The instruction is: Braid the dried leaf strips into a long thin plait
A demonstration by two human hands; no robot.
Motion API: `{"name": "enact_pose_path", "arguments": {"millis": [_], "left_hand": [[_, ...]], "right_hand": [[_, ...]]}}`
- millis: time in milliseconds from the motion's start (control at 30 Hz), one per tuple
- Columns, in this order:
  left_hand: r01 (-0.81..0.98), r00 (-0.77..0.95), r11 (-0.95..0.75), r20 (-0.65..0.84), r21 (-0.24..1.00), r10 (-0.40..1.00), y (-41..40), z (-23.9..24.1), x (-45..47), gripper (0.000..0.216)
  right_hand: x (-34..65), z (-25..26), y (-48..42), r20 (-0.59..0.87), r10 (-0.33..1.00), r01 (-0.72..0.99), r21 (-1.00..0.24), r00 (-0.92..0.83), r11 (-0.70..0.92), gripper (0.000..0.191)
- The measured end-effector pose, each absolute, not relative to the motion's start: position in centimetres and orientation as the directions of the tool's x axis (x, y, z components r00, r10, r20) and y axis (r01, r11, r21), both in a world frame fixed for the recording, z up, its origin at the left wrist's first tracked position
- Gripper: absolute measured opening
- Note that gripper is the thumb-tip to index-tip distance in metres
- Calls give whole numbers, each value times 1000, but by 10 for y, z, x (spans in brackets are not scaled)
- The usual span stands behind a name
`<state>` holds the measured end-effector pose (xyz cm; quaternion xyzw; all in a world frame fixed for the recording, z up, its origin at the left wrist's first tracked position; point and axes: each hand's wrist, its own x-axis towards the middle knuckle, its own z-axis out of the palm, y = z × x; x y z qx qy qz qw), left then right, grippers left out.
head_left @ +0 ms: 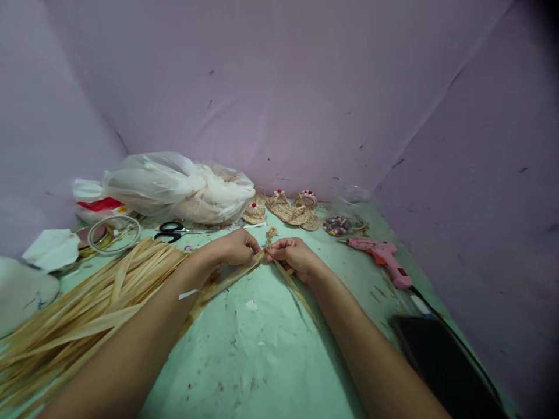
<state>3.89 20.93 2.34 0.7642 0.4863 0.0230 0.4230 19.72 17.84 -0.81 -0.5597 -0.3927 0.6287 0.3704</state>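
Between my two hands is a short braid (271,234) of dry straw-coloured fibre, its finished end pointing away from me. My left hand (239,247) is closed on a fibre strip (238,276) that trails back toward me on the left. With thumb and fingers pinched at the base of the braid, my right hand (292,256) holds another strip (297,291), which hangs down to the right. Beneath my left forearm a large bundle of loose fibre strips (109,297) lies on the table. Small woven slippers (286,209) with red and white beads sit just beyond the braid.
A pink glue gun (384,256) and a dark flat object (441,355) lie on the right. Coloured beads (337,225) are at the back right. Black-handled scissors (170,231), a tape roll (114,235) and a tied plastic bag (174,186) are at the back left.
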Motion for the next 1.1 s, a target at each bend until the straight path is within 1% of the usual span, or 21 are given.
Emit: {"name": "enact_pose_path", "arguments": {"millis": [67,133,300,400,533,633,767,867,967,1033,1100], "left_hand": [[709,503,-86,-417,700,757,207,25,40,11],[692,470,0,-451,722,759,205,24,43,5],[598,353,169,-448,783,821,203,14,54,16],[545,285,239,-445,804,849,201,8,60,16],[515,280,262,-449,816,849,200,6,62,15],[512,294,240,-431,825,853,201,6,60,6],[525,316,203,-411,826,855,202,7,58,6],[582,312,201,-444,788,840,199,11,58,6],[631,292,248,-521,735,802,197,17,60,10],[594,291,312,-560,741,776,198,19,61,13],[518,314,393,-597,760,739,201,17,61,22]], "right_hand": [[197,-8,178,-398,911,-19,-915,-106,-403,5],[196,-9,178,-391,914,-24,-918,-108,-396,5],[196,-9,180,-427,904,-29,-904,-22,-427,10],[196,-10,181,-455,890,-14,-890,15,-455,11],[196,-10,181,-465,885,-8,-885,-4,-465,12],[197,-9,181,-465,884,-8,-885,-37,-466,11],[199,-8,180,-447,887,33,-894,-115,-446,1],[200,-9,179,-422,892,110,-906,-162,-408,11],[197,-9,179,-397,908,159,-913,-131,-376,13],[196,-10,179,-383,917,168,-917,-115,-362,13],[195,-12,179,-365,924,159,-925,-112,-346,12]]}}
